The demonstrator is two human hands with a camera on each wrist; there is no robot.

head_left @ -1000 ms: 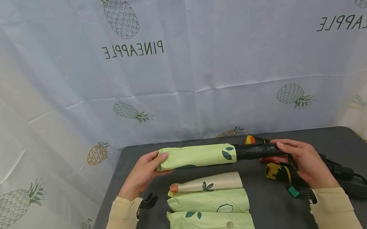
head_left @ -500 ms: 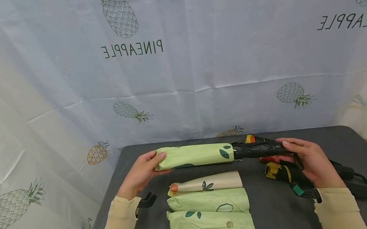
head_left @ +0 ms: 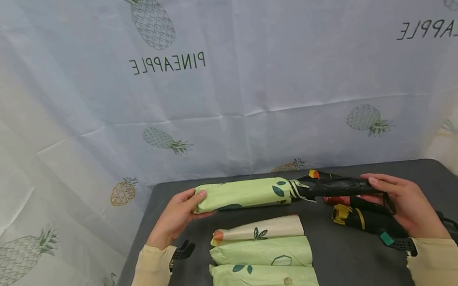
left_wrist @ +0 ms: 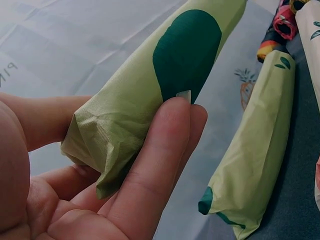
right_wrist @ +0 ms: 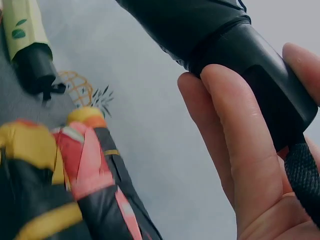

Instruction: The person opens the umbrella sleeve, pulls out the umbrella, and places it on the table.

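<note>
A light green fabric sleeve with dark leaves (head_left: 242, 194) hangs above the table, its left end pinched by my left hand (head_left: 178, 217). From its right end a black folded umbrella (head_left: 340, 187) sticks out, handle to the right. My right hand (head_left: 410, 200) grips that handle, with the wrist strap dangling below. Pale strands show where umbrella and sleeve meet. In the left wrist view, thumb and fingers hold the crumpled sleeve end (left_wrist: 115, 125). The right wrist view shows fingers around the black handle (right_wrist: 260, 75).
Below lie a cream sleeve (head_left: 263, 229) and two green ones, the middle sleeve (head_left: 266, 253) and the front sleeve (head_left: 263, 282). Folded umbrellas with black and yellow fabric (head_left: 363, 219) lie at the right. Another covered umbrella (right_wrist: 32, 60) lies at the back. A pineapple-print curtain (head_left: 221, 85) hangs behind.
My right hand has moved to the right and slightly down with the umbrella, so more black length and pale strands show outside the sleeve. My left hand has hardly moved.
</note>
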